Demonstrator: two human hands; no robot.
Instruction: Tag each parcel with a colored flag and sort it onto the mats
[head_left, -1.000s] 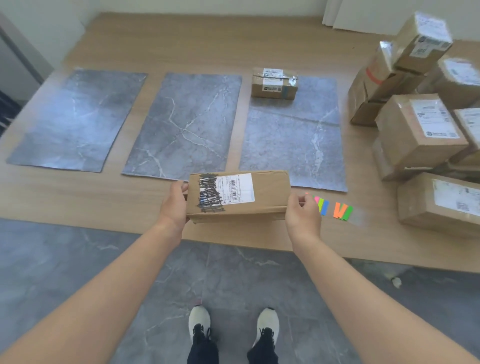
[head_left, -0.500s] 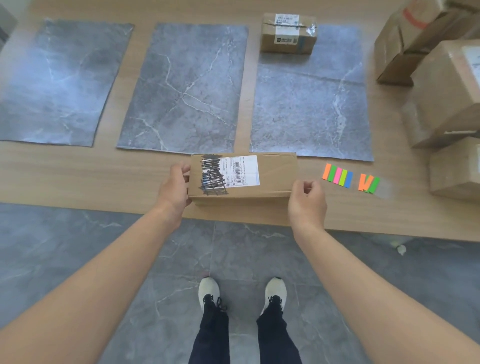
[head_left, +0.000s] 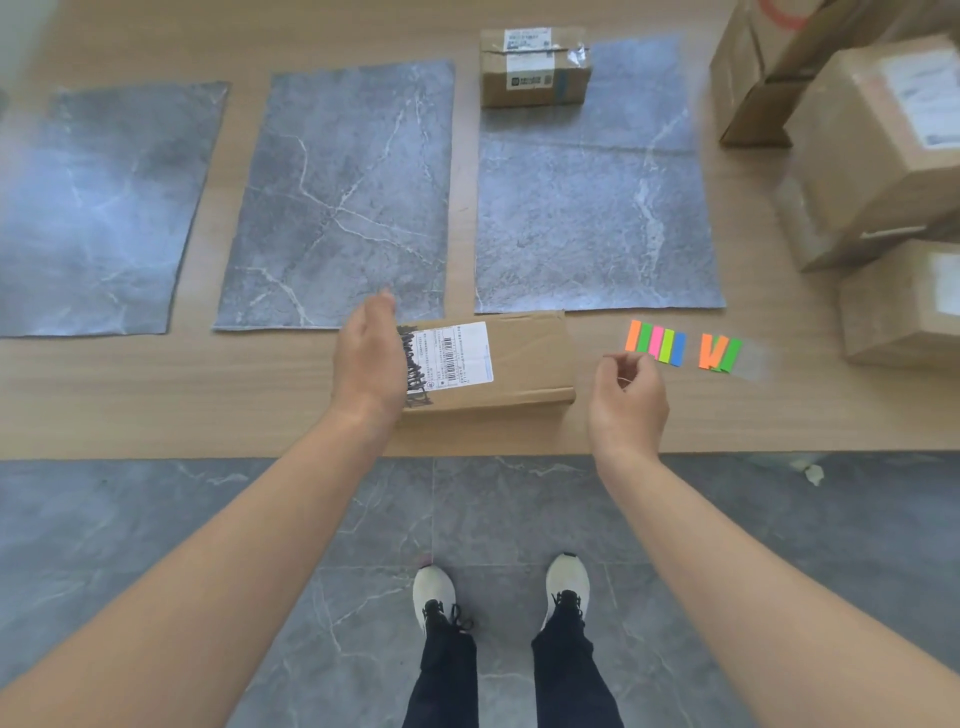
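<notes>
Lying flat on the wooden table at 6 o'clock of the mats, the parcel runs 9-to-3 o'clock, label end toward 9. The left hand, fingers relaxed and gripping nothing, is over that end. The right hand, loosely curled and empty, is at 3 o'clock beside the flags.
</notes>
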